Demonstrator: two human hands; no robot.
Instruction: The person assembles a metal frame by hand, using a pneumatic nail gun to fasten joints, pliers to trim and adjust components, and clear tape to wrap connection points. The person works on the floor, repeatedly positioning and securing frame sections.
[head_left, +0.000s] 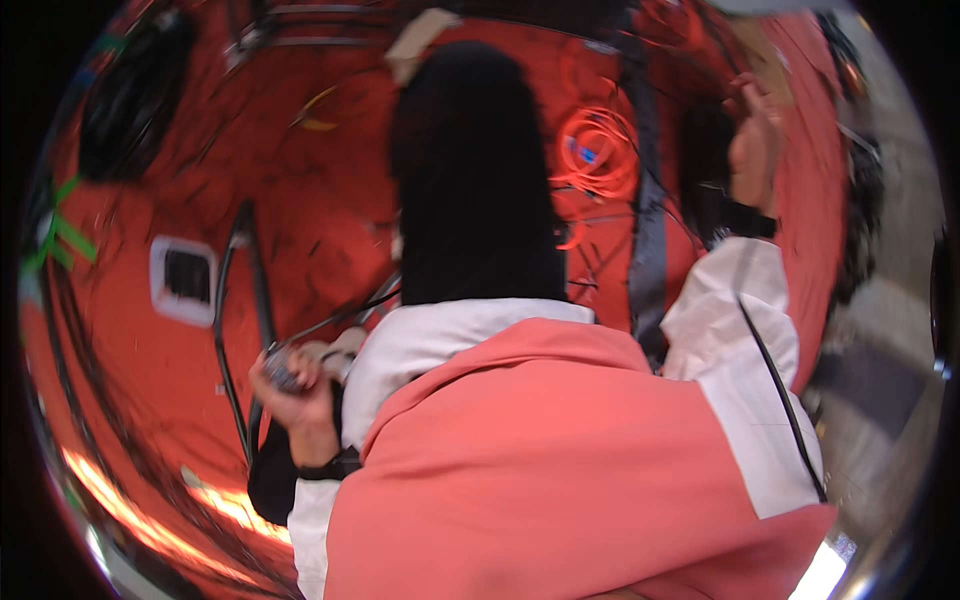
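My left hand (300, 409) is closed around a small grey object (282, 369), too blurred to name exactly. A dark cable (341, 313) runs close by it towards my leg. Beside this hand stands a bent black tube (259, 285). My right hand (754, 154) reaches to the far right, near the edge of the red floor (330, 195) and a tan strip (759, 56). Its fingers are blurred, and I cannot see whether anything is between them. My black-clad leg (472, 180) covers the middle.
A coil of orange cable (598, 154) with a blue tie lies right of my leg, beside a dark grey strip (646, 240). A black coil (135, 105) is at upper left. A white-framed dark panel (185, 281) and green tape (71, 238) are on the left.
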